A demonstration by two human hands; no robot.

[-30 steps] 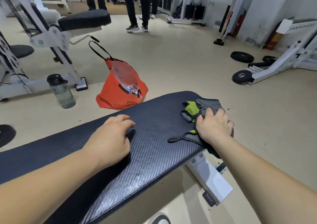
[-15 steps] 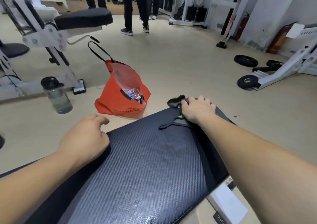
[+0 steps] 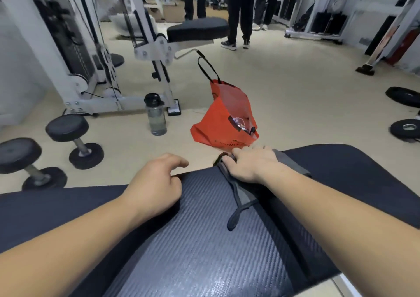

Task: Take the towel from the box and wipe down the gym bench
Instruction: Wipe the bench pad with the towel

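A dark blue textured gym bench (image 3: 204, 240) fills the lower part of the view. A grey cloth (image 3: 243, 196) with a dark strap end lies on its pad near the far edge. My right hand (image 3: 252, 164) lies palm down on the cloth, thumb and forefinger pinching a bunched fold at the bench's far edge. To its left, my left hand (image 3: 156, 185) rests on the bench's far edge with its fingers loosely curled, holding nothing. No box is in view.
On the floor beyond the bench stand a red bag (image 3: 227, 119), a clear water bottle (image 3: 156, 117) and two dumbbells (image 3: 75, 142). Weight plates (image 3: 406, 128) lie at the right. A white machine with a black seat (image 3: 197, 29) stands behind, and people's legs (image 3: 238, 12) farther back.
My right hand has slid the cloth from the bench's end across the pad to its far edge. My left hand has shifted from the pad's top to the far edge.
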